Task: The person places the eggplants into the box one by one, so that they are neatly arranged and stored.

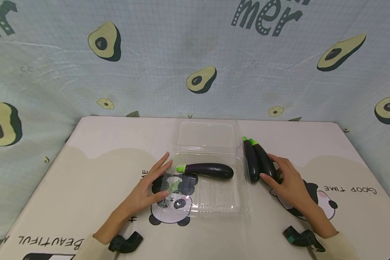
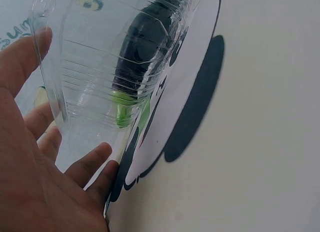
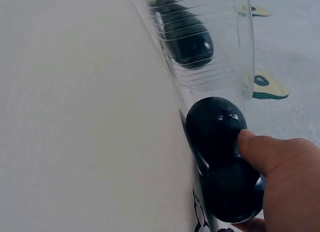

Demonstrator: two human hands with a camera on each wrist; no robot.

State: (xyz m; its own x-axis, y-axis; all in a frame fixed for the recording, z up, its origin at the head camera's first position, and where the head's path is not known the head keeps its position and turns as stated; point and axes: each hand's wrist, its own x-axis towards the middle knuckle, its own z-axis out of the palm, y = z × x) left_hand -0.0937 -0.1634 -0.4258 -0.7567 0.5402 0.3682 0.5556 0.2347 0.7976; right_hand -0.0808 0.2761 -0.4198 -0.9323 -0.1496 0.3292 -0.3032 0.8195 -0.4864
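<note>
A clear plastic clamshell box (image 1: 214,207) lies with its lid (image 1: 208,133) folded back, away from me. Inside its base rests one dark eggplant (image 1: 211,170), green stem to the left. Beside the box's right wall, two more eggplants lie together on the table: the left eggplant (image 1: 251,162) and the right eggplant (image 1: 263,159). My right hand (image 1: 287,180) grips the right eggplant near its thick end, thumb on the near side, also seen in the right wrist view (image 3: 232,192). My left hand (image 1: 149,184), fingers spread and fairly straight, touches the box's left rim (image 2: 55,100).
The table (image 1: 94,195) wears a pale cover printed with pandas and lettering. An avocado-patterned sheet (image 1: 156,47) rises behind its far edge and at both sides. Each wrist carries a black mount, such as the left wrist mount (image 1: 126,242).
</note>
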